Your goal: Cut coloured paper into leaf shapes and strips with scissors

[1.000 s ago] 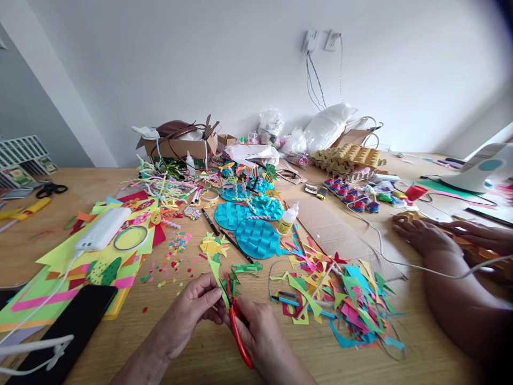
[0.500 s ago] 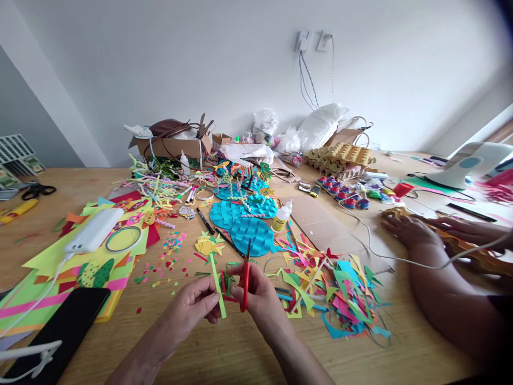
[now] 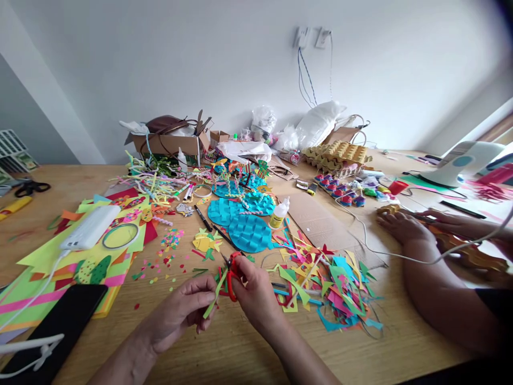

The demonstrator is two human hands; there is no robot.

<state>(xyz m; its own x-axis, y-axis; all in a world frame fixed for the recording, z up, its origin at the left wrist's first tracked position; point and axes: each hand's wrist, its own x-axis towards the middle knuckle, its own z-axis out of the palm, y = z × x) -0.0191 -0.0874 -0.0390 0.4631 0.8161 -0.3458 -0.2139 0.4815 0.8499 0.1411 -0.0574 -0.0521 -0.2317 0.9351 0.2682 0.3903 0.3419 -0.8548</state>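
Observation:
Between the thumb and fingers of my left hand is a narrow light-green paper strip, slanting up to the right. My right hand grips red-handled scissors, whose blades point up and left at the strip's upper end. Whether the blades touch the paper, I cannot tell. Just beyond my hands lie a yellow paper fish and a blue woven-looking paper round. A glue bottle stands beside the round.
Paper scraps are heaped at right. On the left lie coloured sheets, a white power bank and a black phone. Another person's hand rests on a yellow-brown piece at far right; a white cable crosses there.
The scissors have tilted from upright toward the left, closer to the strip's upper end. The strip now leans right, and my left hand has shifted slightly left.

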